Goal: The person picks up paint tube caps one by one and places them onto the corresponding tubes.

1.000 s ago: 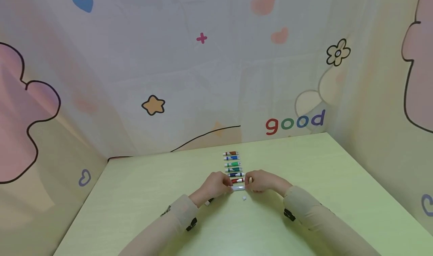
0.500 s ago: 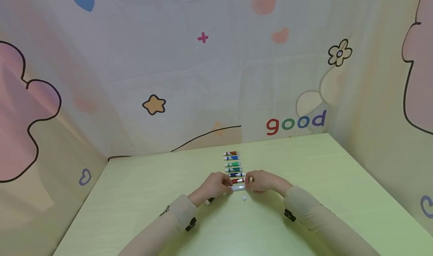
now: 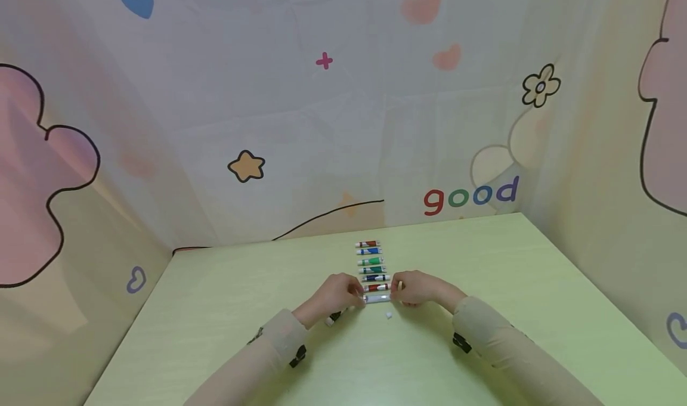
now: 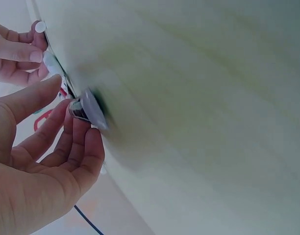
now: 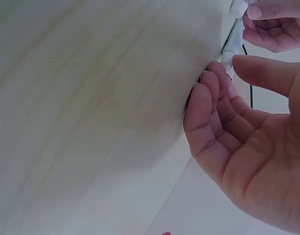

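Note:
A white paint tube (image 3: 377,298) lies crosswise at the near end of a row of paint tubes. My left hand (image 3: 338,293) is at its left end, with thumb and index finger spread apart in the left wrist view. At the other end is my right hand (image 3: 417,288), its thumb (image 5: 258,71) and curled fingers beside the tube end with a small gap between them. Just beyond the white tube lies a red paint tube (image 3: 377,287). A black paint tube (image 3: 336,317) lies under the left hand, close to its fingers in the left wrist view.
Farther back in the row lie a navy tube (image 3: 376,278), a dark green tube (image 3: 372,269), a green tube (image 3: 370,262), a blue tube (image 3: 368,251) and a brown tube (image 3: 367,244). A small white cap (image 3: 389,315) stands nearer me on the pale table (image 3: 241,287).
My left hand has drawn slightly left, away from the white tube, baring more of its left end. The right hand has hardly moved. The view has shifted a little.

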A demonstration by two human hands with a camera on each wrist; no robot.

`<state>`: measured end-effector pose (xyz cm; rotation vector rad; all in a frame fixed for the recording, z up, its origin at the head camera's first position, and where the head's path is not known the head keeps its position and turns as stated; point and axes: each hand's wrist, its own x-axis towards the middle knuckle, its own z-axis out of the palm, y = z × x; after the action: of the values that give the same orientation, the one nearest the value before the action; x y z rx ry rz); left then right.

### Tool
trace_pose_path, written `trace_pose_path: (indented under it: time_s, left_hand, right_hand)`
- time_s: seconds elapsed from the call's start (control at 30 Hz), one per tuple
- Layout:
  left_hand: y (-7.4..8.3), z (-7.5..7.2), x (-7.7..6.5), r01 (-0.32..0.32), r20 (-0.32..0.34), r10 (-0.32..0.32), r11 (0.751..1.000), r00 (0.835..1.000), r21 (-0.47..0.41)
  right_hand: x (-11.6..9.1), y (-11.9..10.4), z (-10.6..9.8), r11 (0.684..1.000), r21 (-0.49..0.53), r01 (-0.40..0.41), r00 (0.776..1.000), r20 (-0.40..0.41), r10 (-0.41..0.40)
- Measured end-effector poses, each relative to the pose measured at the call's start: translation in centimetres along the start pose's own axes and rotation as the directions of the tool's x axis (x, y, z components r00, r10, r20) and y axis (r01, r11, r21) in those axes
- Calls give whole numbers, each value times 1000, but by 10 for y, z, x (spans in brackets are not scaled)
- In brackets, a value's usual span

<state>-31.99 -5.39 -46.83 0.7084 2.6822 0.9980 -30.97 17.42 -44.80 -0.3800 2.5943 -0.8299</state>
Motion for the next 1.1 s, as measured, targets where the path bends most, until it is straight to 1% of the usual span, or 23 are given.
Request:
trace_pose_path:
  time_s: [0.13,0.23,0.4,0.53,0.67,0.8,0.97,1.1]
  left_hand:
    - [-5,-4,-5,8,-2,-8,1000,1000,15]
    - [-9,-9,-10,44,-4,-44,999,999,21]
    - [-18,-19,-21,88,-12,-88,996,996,5]
    - [-28,-26,-31,90,-28,-90,996,996,8]
    - [-38,-32,-43,81,-35,-80,997,996,18]
    - [-41,-38,-57,81,-25,-81,997,996,18]
    - [-44,-45,-74,93,-39,-92,995,995,35]
    - [-48,-46,-84,113,-40,-112,994,993,9]
  right_hand:
    - [-2,2,-1,1000,-1,8,1000,0,-8]
    - [-4,6,-4,1000,0,8,1000,2,-8]
    - [-9,13,-7,1000,5,-7,1000,-3,7]
    - [-15,22,-10,1000,3,-12,1000,-18,12]
    - [-25,32,-16,1000,2,9,1000,-29,-9]
    - [-39,46,-24,1000,-2,12,999,-40,-13]
    - [-54,60,-35,1000,-12,-5,999,-54,5]
    - [-61,69,-36,1000,-12,-16,999,-51,16]
